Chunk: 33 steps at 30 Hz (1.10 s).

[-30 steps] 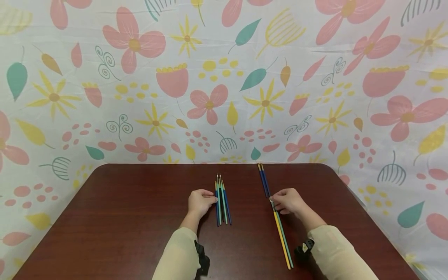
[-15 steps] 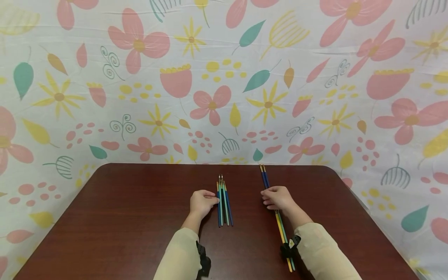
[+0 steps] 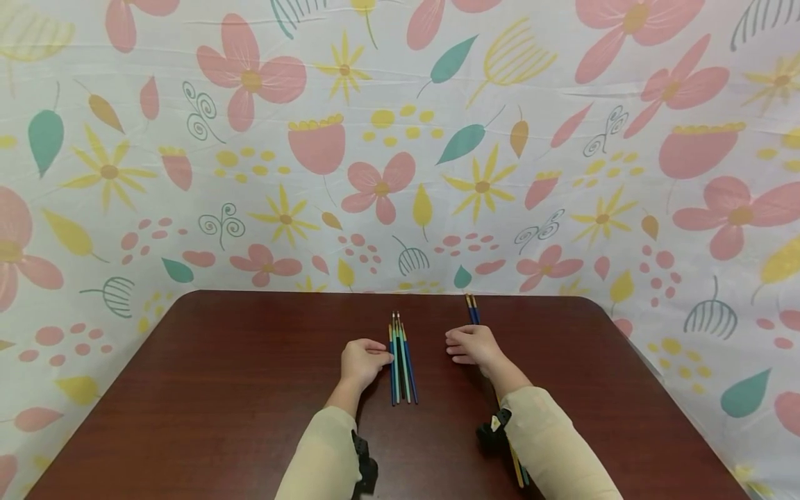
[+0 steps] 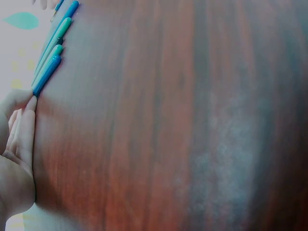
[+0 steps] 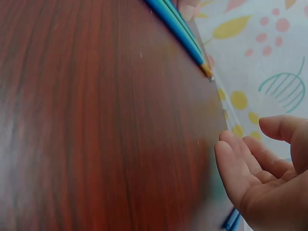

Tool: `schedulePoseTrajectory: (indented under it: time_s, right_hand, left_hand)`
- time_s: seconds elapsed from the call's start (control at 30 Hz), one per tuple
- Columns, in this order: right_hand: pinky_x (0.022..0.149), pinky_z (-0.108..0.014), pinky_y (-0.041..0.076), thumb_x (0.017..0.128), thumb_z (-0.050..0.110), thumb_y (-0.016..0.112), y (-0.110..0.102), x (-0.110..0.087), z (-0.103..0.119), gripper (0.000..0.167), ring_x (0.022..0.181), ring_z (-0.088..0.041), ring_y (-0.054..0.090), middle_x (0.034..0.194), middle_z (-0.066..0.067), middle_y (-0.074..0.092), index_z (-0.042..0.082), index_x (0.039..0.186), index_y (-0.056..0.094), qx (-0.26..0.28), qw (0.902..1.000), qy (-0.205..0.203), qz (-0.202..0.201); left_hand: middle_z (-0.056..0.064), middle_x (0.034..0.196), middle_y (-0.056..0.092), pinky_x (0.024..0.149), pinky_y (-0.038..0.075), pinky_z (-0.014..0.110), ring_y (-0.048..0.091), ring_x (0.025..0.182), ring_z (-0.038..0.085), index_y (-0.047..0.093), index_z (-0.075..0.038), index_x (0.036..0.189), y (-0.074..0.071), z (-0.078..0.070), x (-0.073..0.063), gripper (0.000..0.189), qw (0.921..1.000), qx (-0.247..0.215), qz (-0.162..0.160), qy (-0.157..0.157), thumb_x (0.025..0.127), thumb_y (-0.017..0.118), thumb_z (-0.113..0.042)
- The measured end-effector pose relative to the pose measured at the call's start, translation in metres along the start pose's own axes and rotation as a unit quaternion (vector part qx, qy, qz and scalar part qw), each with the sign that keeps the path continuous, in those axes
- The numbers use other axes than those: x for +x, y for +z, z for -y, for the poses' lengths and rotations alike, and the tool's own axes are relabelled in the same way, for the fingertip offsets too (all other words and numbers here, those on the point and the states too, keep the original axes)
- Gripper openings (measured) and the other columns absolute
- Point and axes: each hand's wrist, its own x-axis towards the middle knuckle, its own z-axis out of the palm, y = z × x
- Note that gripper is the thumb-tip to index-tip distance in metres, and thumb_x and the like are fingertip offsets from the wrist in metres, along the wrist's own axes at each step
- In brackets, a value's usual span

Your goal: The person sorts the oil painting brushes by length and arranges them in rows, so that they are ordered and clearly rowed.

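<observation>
Paintbrushes lie in a cluster (image 3: 403,368) on the dark wooden table (image 3: 250,389), bristle ends away from the person. At its left edge, the left hand (image 3: 362,362) has thumb and forefinger against the outermost blue brush (image 3: 394,390); whether they pinch it or merely touch it, I cannot tell. Right of the cluster, the right hand (image 3: 476,345) holds nothing, fingers relaxed, thumb apart. Farther right of it lie two blue brushes (image 3: 472,316), a yellow brush (image 3: 517,469) and a green brush (image 3: 526,478)

Brush handles (image 4: 63,29) look glossy, the tabletop (image 3: 250,389) (wood-grained) smooth.
</observation>
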Motion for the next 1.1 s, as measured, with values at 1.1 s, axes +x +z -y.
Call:
schedulePoseTrajectory:
  time_s: [1.1]
  right_hand:
    - [0.078,-0.036,0.057,0.097,0.021,0.051,0.068,0.027,0.024,0.041,0.102,-0.030,0.066,0.120,-0.024,0.061,-0.004,0.130,0.051,0.081,0.9959,0.035,0.022]
  left_hand:
    - [0.010,0.084,0.072,0.059,0.054,0.030,0.065,0.066,0.014,0.071,-0.002,0.091,0.000,-0.005,-0.001,0.017,1.0000,0.001,-0.003,0.006,0.077,0.077,-0.012]
